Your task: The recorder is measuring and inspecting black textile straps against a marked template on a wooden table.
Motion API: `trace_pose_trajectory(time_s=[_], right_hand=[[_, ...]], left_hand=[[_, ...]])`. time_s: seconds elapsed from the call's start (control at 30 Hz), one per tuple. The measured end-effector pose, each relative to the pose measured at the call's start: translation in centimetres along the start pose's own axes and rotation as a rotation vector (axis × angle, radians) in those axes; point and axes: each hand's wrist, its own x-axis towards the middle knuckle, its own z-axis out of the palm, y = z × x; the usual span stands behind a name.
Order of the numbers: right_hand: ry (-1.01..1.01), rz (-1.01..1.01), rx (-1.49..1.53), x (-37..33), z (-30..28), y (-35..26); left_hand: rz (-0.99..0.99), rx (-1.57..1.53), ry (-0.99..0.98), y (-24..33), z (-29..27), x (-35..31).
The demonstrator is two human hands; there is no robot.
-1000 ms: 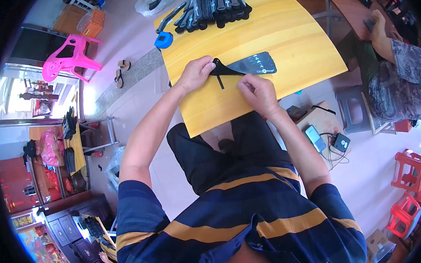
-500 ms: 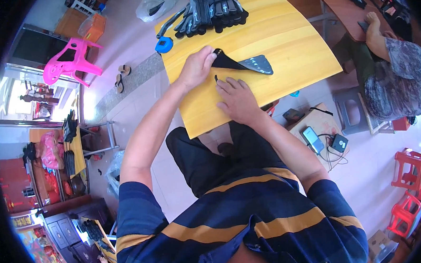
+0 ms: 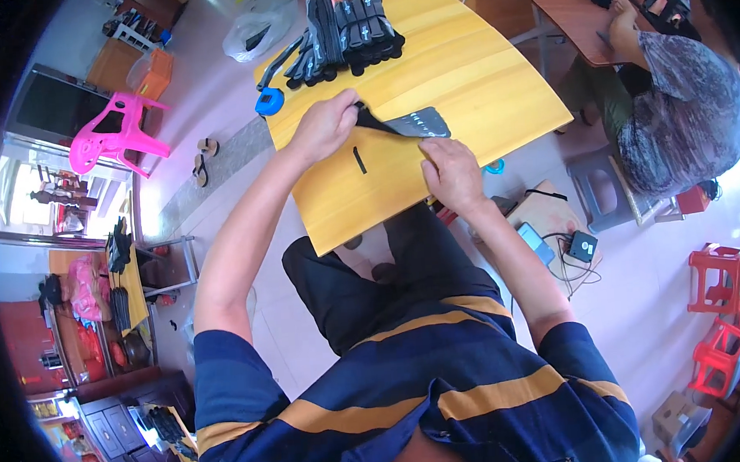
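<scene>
My left hand [image 3: 324, 130] is closed on one end of a flat, flexible black-and-grey piece [image 3: 419, 123]. That end is lifted and curled, with its black underside showing, while the grey face with pale markings lies toward the right. My right hand [image 3: 454, 175] rests at the near edge of the piece's right end, fingers slightly bent and thumb apart; no grip on it shows. A small narrow black strip [image 3: 359, 160] lies by itself on the yellow wooden table [image 3: 496, 82], between my forearms.
Bundled black-and-grey pieces [image 3: 347, 35] are stacked at the table's far left, beside a blue tape measure [image 3: 269, 101]. A pink plastic chair [image 3: 122, 135] stands left. At right, a person [image 3: 686, 114] sits at a brown table; a carton [image 3: 545, 218] with cabled devices is below.
My right hand has moved right, away from the small black strip, to the right end of the black-and-grey piece. The left hand keeps its hold. The whole view has shifted slightly.
</scene>
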Motion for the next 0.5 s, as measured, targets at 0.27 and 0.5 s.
trace_pose_trajectory(time_s=[0.27,0.5], right_hand=[[0.158,-0.028,-0.008,-0.5,0.9,-0.5],[0.080,0.010,0.015,-0.3,0.3,-0.1]], left_hand=[[0.182,0.348,-0.014,7.3,2.0,-2.1],[0.218,0.552,-0.152,5.9,8.4,3.0]])
